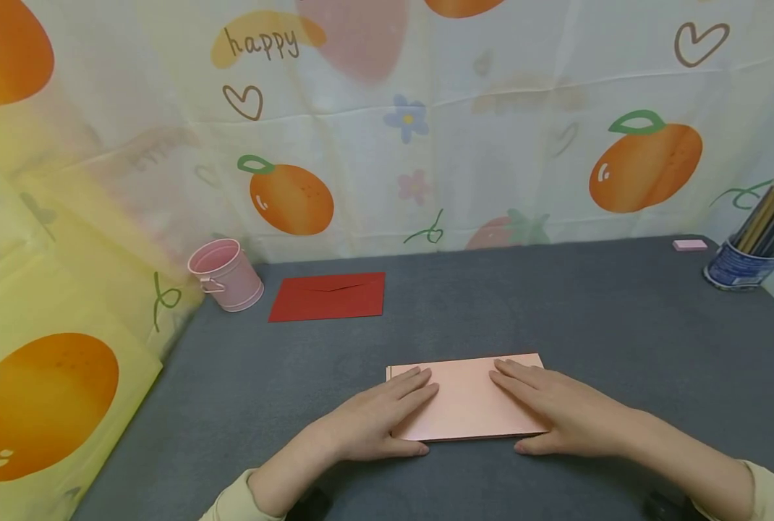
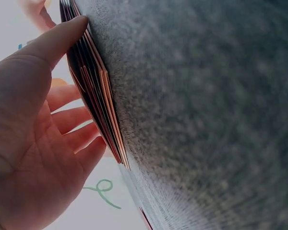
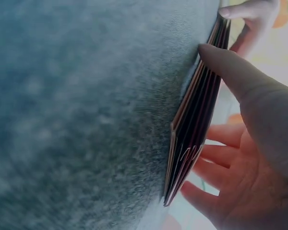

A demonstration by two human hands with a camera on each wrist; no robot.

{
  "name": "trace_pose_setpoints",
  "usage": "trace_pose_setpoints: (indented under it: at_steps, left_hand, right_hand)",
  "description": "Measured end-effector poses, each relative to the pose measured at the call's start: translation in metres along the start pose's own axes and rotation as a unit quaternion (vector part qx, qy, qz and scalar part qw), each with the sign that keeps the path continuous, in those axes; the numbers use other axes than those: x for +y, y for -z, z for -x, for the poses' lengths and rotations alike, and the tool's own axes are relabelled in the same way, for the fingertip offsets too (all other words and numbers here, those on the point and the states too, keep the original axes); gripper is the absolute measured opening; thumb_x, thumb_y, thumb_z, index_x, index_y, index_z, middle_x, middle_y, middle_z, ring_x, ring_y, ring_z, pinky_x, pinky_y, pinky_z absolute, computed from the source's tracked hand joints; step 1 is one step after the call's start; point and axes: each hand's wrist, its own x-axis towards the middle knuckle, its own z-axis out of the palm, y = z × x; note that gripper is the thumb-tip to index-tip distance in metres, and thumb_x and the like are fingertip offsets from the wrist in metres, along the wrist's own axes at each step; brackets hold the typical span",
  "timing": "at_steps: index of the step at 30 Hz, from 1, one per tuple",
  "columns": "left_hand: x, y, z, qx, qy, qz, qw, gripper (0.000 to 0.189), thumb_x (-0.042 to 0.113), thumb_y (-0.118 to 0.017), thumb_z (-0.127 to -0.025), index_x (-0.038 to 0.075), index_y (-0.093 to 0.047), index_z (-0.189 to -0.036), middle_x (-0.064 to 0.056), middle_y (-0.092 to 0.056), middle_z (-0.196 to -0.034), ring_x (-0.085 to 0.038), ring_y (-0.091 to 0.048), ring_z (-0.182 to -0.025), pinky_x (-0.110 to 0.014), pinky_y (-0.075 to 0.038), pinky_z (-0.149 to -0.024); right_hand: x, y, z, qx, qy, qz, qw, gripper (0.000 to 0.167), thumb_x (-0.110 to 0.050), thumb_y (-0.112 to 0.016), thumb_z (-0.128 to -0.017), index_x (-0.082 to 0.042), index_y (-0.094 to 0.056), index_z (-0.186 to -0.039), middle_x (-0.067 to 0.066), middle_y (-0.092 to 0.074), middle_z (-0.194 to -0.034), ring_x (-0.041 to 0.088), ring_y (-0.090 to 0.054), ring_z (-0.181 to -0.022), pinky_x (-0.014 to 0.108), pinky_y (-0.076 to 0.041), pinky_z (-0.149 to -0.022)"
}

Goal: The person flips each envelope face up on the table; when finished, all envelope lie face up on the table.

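Note:
In the head view a flat stack of paper envelopes or cards (image 1: 468, 401) lies on the table, its top sheet pale pink. My left hand (image 1: 377, 416) rests on its left end, fingers straight over the top and thumb by the near edge. Over the right end lies my right hand (image 1: 569, 409) in much the same way. Both wrist views show the stack's layered edge (image 2: 93, 91) with pink, dark and red sheets, which gape slightly. The left thumb (image 2: 69, 36) and the right thumb (image 3: 225, 62) touch this edge.
A red envelope (image 1: 328, 297) lies behind the stack to the left, near a small pink bucket (image 1: 227, 275). At the far right stand a pencil holder (image 1: 745, 264) and a pink eraser-like block (image 1: 689, 245). Printed cloth (image 1: 361, 159) hangs behind the grey table (image 1: 621, 325).

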Motion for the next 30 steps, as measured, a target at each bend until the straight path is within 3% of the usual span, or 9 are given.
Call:
trace_pose_setpoints:
  at_steps: [11,18,25,30]
  left_hand:
    - [-0.003,0.003,0.002,0.023,-0.010,0.020,0.9995,0.064,0.051,-0.062,-0.091,0.021,-0.047,-0.146,0.001,-0.038,-0.153,-0.012,-0.031,-0.142,-0.038,-0.038,-0.107]
    - [-0.005,0.007,0.003,0.072,-0.035,0.037,0.9961,0.051,0.050,-0.058,-0.095,0.022,-0.058,-0.137,0.005,-0.051,-0.143,-0.006,-0.041,-0.134,-0.037,-0.041,-0.105]
    - [-0.009,0.008,0.004,0.166,-0.075,0.070,0.9809,0.037,0.042,-0.064,-0.093,0.020,-0.068,-0.123,0.010,-0.063,-0.126,-0.001,-0.054,-0.119,-0.031,-0.043,-0.102]
    - [-0.013,0.009,0.004,0.238,-0.097,0.082,0.9628,0.024,0.031,-0.069,-0.092,0.019,-0.072,-0.112,0.012,-0.068,-0.112,0.001,-0.062,-0.097,-0.021,-0.050,-0.084]
  right_hand:
    - [0.004,0.005,0.001,0.044,0.019,0.017,0.9987,0.071,-0.057,-0.062,-0.089,-0.013,-0.051,-0.143,0.004,-0.050,-0.145,0.025,-0.054,-0.124,0.047,-0.050,-0.090]
    - [0.006,0.008,0.001,0.081,0.015,0.000,0.9966,0.056,-0.055,-0.064,-0.088,-0.020,-0.062,-0.132,-0.005,-0.059,-0.134,0.018,-0.058,-0.119,0.046,-0.052,-0.087]
    - [0.010,0.011,0.001,0.144,0.033,-0.036,0.9883,0.036,-0.037,-0.075,-0.086,-0.027,-0.069,-0.120,-0.011,-0.065,-0.121,0.010,-0.064,-0.106,0.036,-0.055,-0.079]
    - [0.014,0.012,-0.001,0.187,0.061,-0.095,0.9758,0.037,-0.011,-0.079,-0.081,-0.025,-0.071,-0.114,-0.011,-0.069,-0.109,0.005,-0.066,-0.094,0.022,-0.052,-0.073]
